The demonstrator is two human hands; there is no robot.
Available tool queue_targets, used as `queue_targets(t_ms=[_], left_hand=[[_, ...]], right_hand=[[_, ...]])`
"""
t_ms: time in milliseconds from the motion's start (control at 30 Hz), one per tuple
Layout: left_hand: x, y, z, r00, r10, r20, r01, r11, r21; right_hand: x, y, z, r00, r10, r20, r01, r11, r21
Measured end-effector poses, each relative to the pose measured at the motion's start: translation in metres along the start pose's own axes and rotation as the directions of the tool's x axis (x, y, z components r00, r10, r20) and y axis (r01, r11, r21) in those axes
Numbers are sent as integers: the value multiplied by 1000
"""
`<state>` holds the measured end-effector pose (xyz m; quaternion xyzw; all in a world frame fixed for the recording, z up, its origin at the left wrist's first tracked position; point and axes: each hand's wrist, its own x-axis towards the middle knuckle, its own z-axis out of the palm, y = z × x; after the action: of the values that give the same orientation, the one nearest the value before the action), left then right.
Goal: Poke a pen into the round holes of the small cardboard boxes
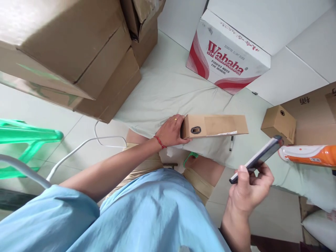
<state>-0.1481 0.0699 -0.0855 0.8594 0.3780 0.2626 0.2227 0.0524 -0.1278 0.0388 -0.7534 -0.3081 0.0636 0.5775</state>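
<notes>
A long narrow cardboard box lies on the pale cloth-covered table, with a ringed hole near its left end and a white label low on the side. My left hand, with a red string on the wrist and a ring, grips the box's left end. Raised at the right, my right hand holds a dark, flat, phone-like device between thumb and fingers. Its face is seen edge-on. A marker pen rests just below the box.
Large cardboard boxes stack at the upper left. A white-and-red Wahaha carton stands at the back. On the right are a small cardboard box and an orange bottle. A green stool and white cable are left.
</notes>
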Motion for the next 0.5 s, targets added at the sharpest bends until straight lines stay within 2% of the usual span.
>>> queue_targets(t_ms=[100, 200, 333, 500], left_hand=[[0, 1, 0, 1000, 2, 5, -2, 1000, 21], [-1, 1, 0, 1000, 4, -2, -4, 1000, 28], [-1, 2, 1, 1000, 7, 5, -7, 999, 39], [0, 4, 0, 1000, -4, 6, 4, 1000, 29]], right_hand=[[-16, -2, 10, 974, -3, 226, 27, 994, -104], [-35, -2, 25, 924, -103, 369, 191, 959, -210], [-49, -8, 44, 854, -289, 433, 417, 878, -237], [-54, -19, 58, 817, -390, 425, 514, 827, -230]])
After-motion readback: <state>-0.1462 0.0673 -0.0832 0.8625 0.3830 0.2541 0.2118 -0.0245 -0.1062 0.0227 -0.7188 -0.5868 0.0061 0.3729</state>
